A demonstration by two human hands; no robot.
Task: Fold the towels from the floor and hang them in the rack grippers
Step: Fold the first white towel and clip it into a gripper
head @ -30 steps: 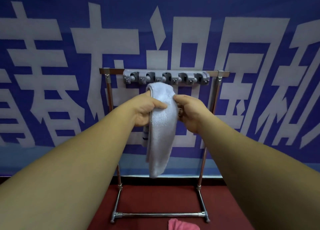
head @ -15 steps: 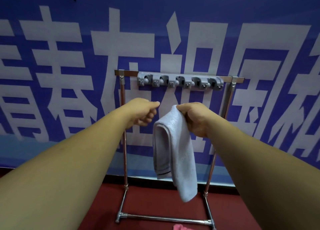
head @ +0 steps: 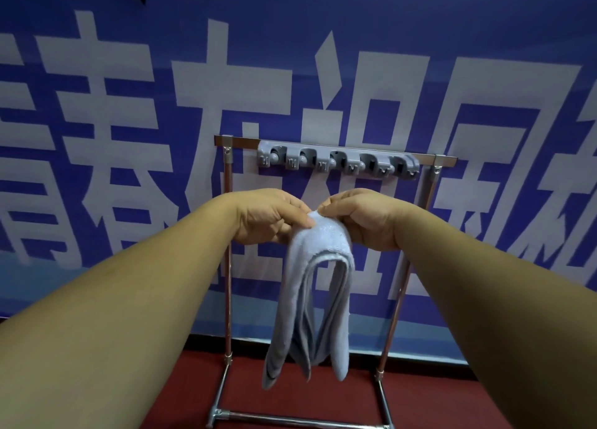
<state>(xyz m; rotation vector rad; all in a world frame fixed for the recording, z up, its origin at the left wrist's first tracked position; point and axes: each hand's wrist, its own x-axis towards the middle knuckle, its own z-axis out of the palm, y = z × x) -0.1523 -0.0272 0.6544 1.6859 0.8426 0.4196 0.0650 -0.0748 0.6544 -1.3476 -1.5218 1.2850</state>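
Regripping folded towel [head: 323,239] top, my left hand [head: 268,215] rejoined right hand [head: 365,218]; both pinched it below rack grippers [head: 337,160], ready to hang.

The left grip [head: 268,217] and right grip [head: 365,222] pinch the top fold of a pale blue towel [head: 323,239], which hangs in front of the metal rack [head: 227,183]. Its 5 grey clamps [head: 337,160] sit above, untouched.

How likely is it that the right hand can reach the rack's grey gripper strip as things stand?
Probably yes: the right hand is just below the grey gripper strip with nothing between them, though it pinches the folded towel with the left hand.
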